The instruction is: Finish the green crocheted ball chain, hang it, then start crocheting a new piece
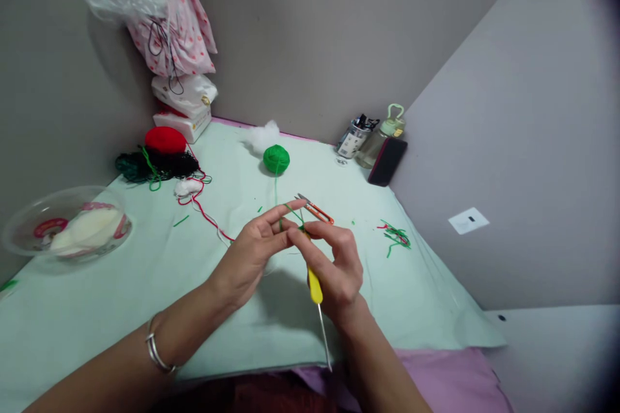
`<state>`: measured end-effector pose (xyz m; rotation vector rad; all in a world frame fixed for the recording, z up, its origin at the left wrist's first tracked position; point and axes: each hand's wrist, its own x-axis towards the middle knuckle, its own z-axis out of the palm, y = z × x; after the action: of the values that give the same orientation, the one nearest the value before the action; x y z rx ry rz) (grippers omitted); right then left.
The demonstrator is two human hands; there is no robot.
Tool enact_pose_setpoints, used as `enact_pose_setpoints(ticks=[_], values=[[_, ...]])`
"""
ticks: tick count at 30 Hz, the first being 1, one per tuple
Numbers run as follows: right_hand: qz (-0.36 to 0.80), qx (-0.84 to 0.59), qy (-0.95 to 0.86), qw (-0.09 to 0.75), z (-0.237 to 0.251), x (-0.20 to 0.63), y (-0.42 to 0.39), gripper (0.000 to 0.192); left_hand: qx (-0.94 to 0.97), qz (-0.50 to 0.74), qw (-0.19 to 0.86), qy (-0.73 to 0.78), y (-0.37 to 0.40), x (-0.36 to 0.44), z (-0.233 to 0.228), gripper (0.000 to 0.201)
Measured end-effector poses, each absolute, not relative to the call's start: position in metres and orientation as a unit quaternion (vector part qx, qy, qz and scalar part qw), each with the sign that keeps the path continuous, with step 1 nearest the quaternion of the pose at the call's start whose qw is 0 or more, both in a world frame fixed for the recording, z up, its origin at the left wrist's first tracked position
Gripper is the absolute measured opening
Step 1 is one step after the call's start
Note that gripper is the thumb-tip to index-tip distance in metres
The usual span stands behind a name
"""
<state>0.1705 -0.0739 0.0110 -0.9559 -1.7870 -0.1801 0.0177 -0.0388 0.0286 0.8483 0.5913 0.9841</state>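
My right hand (336, 264) is closed around a crochet hook with a yellow handle (314, 285), its metal shaft pointing down toward the table's front edge. My left hand (256, 248) pinches green yarn (294, 211) close to the right fingertips, with a strand running over the raised index finger. That strand leads back to a green yarn ball (276, 159) behind the hands. Whatever small piece of work lies between the fingertips is mostly hidden. Just beyond the hands lie orange thread snips (317, 210), blades toward the left.
Left on the table are a plastic bowl (109, 242), a red yarn ball (165, 140) and dark yarn (165, 166). White stuffing (264, 137) lies at the back. A phone (387, 161) leans by a bottle (372, 147) and a can (352, 142). Yarn scraps (397, 237) lie right.
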Motion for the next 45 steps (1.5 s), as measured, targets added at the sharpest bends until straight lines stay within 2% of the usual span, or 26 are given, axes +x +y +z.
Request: enact_pose_setpoints(ticks=[2,5,8,19,23,26,29,32,34,37,40,45], values=[[0.009,-0.407,-0.708,0.577,0.015,0.171,-0.073,0.033,0.344,0.414,0.805,0.249,-0.035,0.016,0.028,0.047],[0.215,-0.400,-0.589,0.669,0.021,0.174,-0.067,0.022,0.342,0.422,0.798,0.262,-0.031,0.013,0.028,0.042],[0.325,-0.372,-0.541,0.680,0.023,0.176,-0.061,0.019,0.369,0.444,0.773,0.265,-0.032,0.013,0.028,0.041],[0.286,-0.381,-0.580,0.661,0.018,0.173,-0.061,0.019,0.404,0.473,0.735,0.269,-0.035,0.016,0.022,0.038],[0.263,-0.367,-0.611,0.650,0.018,0.171,-0.062,0.022,0.388,0.479,0.739,0.272,-0.037,0.018,0.023,0.044],[0.121,-0.384,-0.682,0.611,0.013,0.169,-0.065,0.031,0.367,0.492,0.741,0.272,-0.039,0.020,0.024,0.053],[-0.012,-0.388,-0.724,0.570,0.010,0.168,-0.068,0.043,0.338,0.456,0.786,0.245,-0.039,0.020,0.026,0.053],[0.082,-0.397,-0.668,0.624,0.015,0.171,-0.067,0.032,0.314,0.418,0.820,0.232,-0.035,0.016,0.027,0.047],[0.198,-0.392,-0.592,0.676,0.019,0.174,-0.064,0.023,0.316,0.426,0.812,0.244,-0.032,0.014,0.027,0.043],[0.319,-0.369,-0.529,0.694,0.022,0.176,-0.060,0.018,0.352,0.456,0.776,0.258,-0.031,0.014,0.026,0.038],[0.332,-0.370,-0.548,0.673,0.019,0.174,-0.059,0.015,0.385,0.478,0.743,0.266,-0.035,0.016,0.024,0.037],[0.313,-0.378,-0.564,0.664,0.015,0.172,-0.060,0.015,0.391,0.465,0.751,0.258,-0.037,0.018,0.024,0.041]])
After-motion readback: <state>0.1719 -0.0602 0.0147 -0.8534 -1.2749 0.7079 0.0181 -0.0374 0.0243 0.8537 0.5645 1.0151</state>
